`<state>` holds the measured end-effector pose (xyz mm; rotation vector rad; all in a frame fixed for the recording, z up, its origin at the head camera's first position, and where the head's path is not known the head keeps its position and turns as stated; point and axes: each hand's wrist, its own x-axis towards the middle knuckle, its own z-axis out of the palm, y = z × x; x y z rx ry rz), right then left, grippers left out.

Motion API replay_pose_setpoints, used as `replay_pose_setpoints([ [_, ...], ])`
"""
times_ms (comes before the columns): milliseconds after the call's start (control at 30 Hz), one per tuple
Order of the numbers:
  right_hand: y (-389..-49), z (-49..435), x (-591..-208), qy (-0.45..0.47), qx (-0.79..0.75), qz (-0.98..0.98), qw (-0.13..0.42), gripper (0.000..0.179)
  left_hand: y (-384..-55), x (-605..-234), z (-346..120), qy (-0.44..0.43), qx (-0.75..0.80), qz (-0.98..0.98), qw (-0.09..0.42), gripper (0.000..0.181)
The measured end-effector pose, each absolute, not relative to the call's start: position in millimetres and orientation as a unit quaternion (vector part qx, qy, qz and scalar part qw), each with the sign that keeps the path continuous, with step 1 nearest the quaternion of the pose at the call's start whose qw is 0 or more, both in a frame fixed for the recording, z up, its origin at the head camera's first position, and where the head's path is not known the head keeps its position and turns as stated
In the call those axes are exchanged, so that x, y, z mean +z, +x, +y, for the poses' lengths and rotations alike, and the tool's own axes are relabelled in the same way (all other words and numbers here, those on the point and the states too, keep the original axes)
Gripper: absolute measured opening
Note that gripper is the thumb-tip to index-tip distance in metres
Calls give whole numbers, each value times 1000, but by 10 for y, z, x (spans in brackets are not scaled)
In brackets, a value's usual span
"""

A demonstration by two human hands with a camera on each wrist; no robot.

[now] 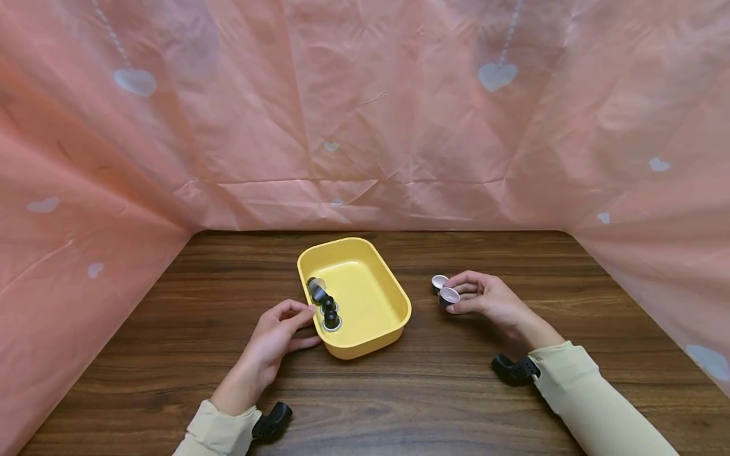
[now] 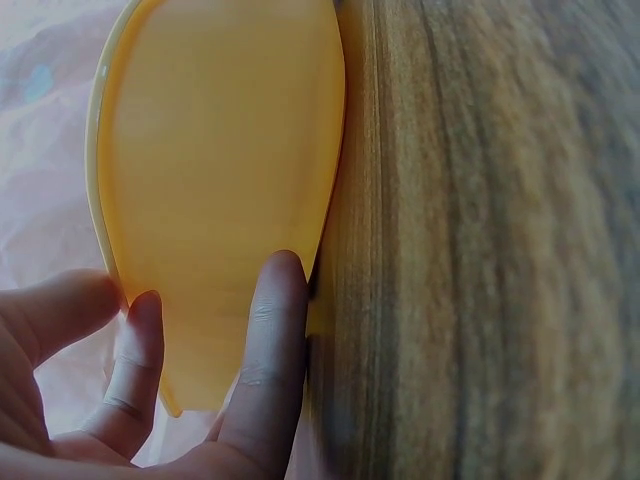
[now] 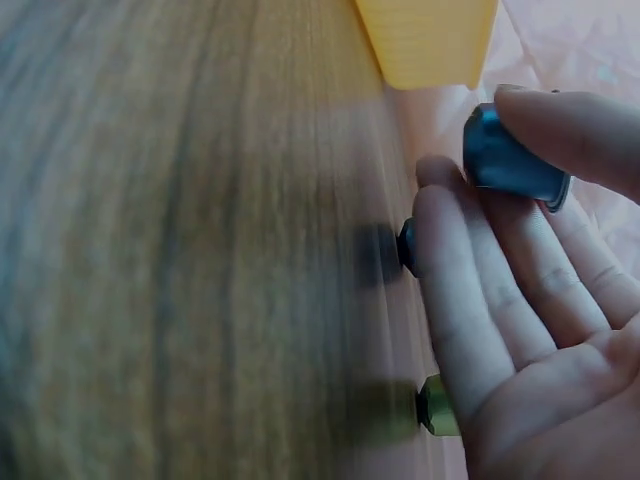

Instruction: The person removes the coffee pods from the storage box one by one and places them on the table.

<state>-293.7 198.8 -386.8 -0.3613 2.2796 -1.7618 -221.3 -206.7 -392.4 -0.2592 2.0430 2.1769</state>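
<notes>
My left hand (image 1: 274,335) is at the near left side of a yellow tray (image 1: 365,348), thumb and a finger pinching its rim. In the left wrist view another fingertip lies against the outer wall. Between thumb and fingers, my right hand (image 1: 493,301) holds a dark blue coffee capsule (image 3: 512,160), its pale lid facing up in the head view. Just beyond it stands a second capsule (image 1: 438,282), lid up. Inside the tray, several dark capsules (image 1: 331,320) line the left wall. A green capsule (image 3: 438,408) shows partly behind my right hand in the right wrist view.
The brown wooden table (image 1: 439,392) carries everything. Pink cloth (image 1: 371,126) with pale hearts hangs behind it and along both sides. A black wrist mount (image 1: 274,421) sits at my left cuff, another mount (image 1: 513,369) at my right.
</notes>
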Motion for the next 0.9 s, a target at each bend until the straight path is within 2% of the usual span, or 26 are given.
replay_pose_setpoints([
  [900,-2976,1968,-3936,-172,-527,824,120,50,-2219,-3922,-2070,-86,729,676,72,17],
])
